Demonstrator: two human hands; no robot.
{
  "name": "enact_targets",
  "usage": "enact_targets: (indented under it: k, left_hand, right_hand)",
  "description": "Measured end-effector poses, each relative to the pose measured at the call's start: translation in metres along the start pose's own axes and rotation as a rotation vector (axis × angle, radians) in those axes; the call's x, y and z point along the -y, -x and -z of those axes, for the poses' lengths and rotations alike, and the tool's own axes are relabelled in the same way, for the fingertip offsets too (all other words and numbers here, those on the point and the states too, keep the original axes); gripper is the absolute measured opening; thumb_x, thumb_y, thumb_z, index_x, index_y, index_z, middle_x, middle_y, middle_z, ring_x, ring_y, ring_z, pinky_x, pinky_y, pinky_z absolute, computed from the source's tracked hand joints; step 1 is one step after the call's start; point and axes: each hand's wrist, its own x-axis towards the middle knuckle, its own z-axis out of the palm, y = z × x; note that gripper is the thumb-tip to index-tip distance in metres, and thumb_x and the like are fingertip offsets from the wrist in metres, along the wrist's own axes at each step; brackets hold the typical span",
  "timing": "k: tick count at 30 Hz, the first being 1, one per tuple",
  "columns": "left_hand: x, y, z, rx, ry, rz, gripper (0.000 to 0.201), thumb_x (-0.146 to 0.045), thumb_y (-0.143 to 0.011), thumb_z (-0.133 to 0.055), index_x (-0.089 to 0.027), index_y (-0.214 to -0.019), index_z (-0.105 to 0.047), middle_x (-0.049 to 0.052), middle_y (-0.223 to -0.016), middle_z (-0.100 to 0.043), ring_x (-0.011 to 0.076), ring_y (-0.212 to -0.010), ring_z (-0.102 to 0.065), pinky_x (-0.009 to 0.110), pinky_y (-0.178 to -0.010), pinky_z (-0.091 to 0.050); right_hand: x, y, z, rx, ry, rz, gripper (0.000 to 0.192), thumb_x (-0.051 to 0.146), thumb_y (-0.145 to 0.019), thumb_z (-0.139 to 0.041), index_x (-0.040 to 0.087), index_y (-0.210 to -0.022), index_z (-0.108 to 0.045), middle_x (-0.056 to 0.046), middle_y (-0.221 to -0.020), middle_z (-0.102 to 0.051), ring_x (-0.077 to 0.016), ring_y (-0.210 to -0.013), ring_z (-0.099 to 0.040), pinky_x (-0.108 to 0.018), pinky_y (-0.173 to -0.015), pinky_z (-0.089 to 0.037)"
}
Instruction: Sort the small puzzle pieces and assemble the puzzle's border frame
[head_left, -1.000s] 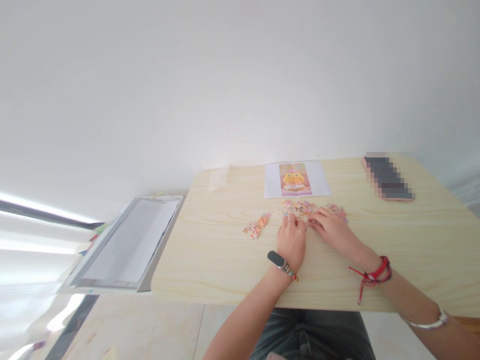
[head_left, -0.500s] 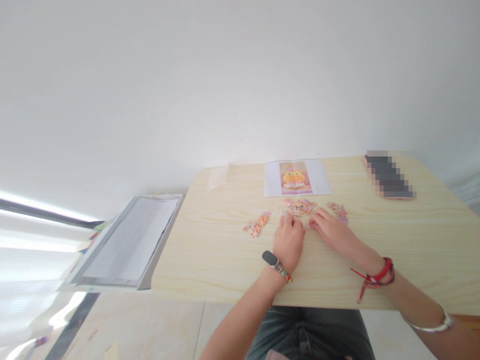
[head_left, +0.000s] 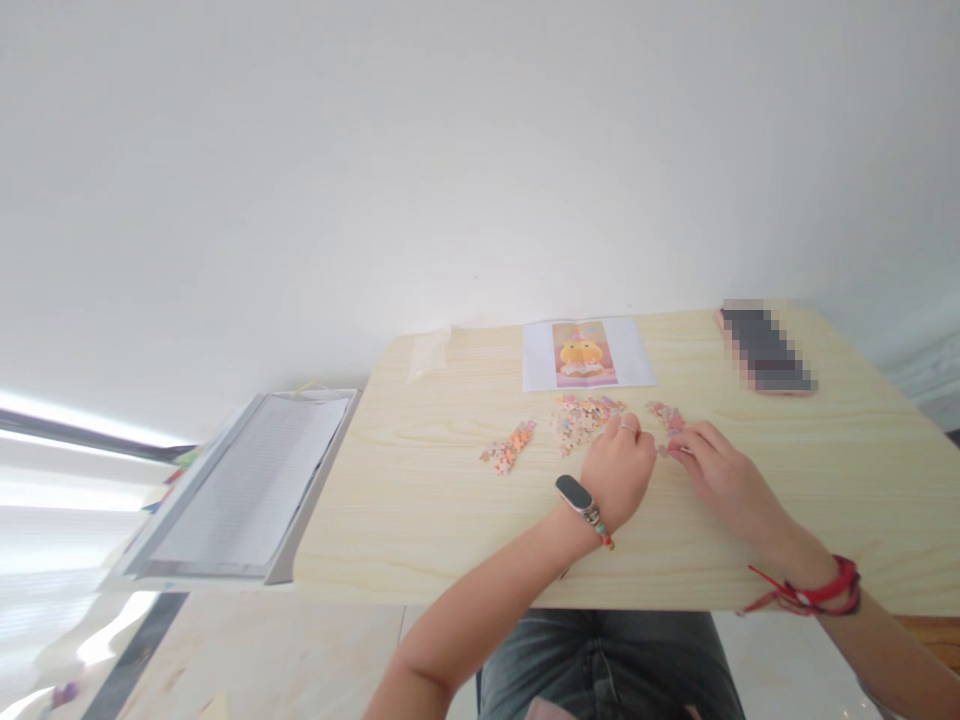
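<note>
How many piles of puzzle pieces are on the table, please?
3: a left pile, a middle pile between the printed sheet and the left hand, and a right pile just beyond the right hand. The hands may hide some pieces.

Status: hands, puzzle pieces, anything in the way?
Left hand beside middle pile; right hand near right pile, grips unclear. Puzzle pieces in three piles. In the way: nothing visible; phone lies far right.

Bright, slightly hazy; glare far left
</note>
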Motion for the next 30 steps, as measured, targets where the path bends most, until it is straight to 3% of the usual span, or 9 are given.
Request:
enact_targets:
  k: [7, 14, 18, 21, 26, 30]
  left_hand:
    - [-0.012, -0.033, -0.017, -0.076, 0.013, -0.074, 0.019, -0.015, -0.089, -0.039, -0.014, -0.101, -0.053, 0.008, -0.096, -0.049, 0.0211, -0.092, -0.048, 0.029, -0.072, -0.046]
    - [-0.006, -0.036, -0.027, -0.052, 0.026, -0.05, 0.015, -0.016, -0.089, -0.039, -0.016, -0.097, -0.052, 0.007, -0.094, -0.048, 0.02, -0.093, -0.048, 0.029, -0.075, -0.045]
    - [-0.002, -0.032, -0.019, 0.002, 0.018, -0.019, 0.012, -0.02, -0.088, -0.044, -0.015, -0.095, -0.052, 0.007, -0.096, -0.048, 0.0206, -0.095, -0.048, 0.03, -0.076, -0.046]
    - [0.011, -0.012, 0.002, 0.02, 0.013, 0.041, 0.011, -0.02, -0.084, -0.052, -0.016, -0.093, -0.054, 0.007, -0.099, -0.048, 0.021, -0.096, -0.048, 0.031, -0.077, -0.046]
    - [0.049, 0.055, 0.035, -0.035, 0.043, 0.34, 0.017, -0.013, -0.081, -0.053, -0.018, -0.098, -0.056, 0.005, -0.094, -0.049, 0.0184, -0.089, -0.051, 0.033, -0.079, -0.047]
    - [0.067, 0.089, 0.035, -0.059, 0.069, 0.45, 0.021, -0.012, -0.078, -0.057, -0.016, -0.099, -0.057, 0.005, -0.092, -0.05, 0.0179, -0.086, -0.053, 0.033, -0.079, -0.048]
  right_hand:
    - [-0.03, 0.002, 0.006, -0.063, 0.061, -0.071, 0.025, 0.033, -0.09, -0.034, 0.02, -0.081, -0.054, -0.006, -0.082, -0.054, -0.0194, -0.077, -0.056, -0.031, -0.063, -0.046]
    - [-0.029, -0.001, 0.002, -0.048, 0.102, -0.063, 0.028, 0.032, -0.091, -0.032, 0.019, -0.08, -0.055, -0.007, -0.083, -0.054, -0.0186, -0.074, -0.055, -0.03, -0.061, -0.044]
    - [-0.028, -0.001, -0.002, -0.011, 0.162, -0.056, 0.031, 0.031, -0.092, -0.03, 0.018, -0.078, -0.055, -0.007, -0.08, -0.054, -0.0191, -0.072, -0.055, -0.031, -0.061, -0.044]
    - [-0.025, 0.0, 0.002, -0.022, 0.157, -0.09, 0.029, 0.031, -0.091, -0.033, 0.018, -0.08, -0.056, -0.007, -0.081, -0.054, -0.0197, -0.074, -0.056, -0.031, -0.061, -0.045]
    - [0.007, -0.006, 0.006, -0.067, 0.037, -0.046, 0.022, 0.027, -0.089, -0.038, 0.019, -0.094, -0.058, -0.008, -0.088, -0.057, -0.0218, -0.087, -0.057, -0.032, -0.07, -0.047]
    - [0.048, -0.027, -0.012, 0.117, -0.038, 0.092, 0.023, 0.02, -0.088, -0.037, 0.019, -0.086, -0.06, -0.007, -0.09, -0.059, -0.0196, -0.083, -0.058, -0.033, -0.073, -0.047]
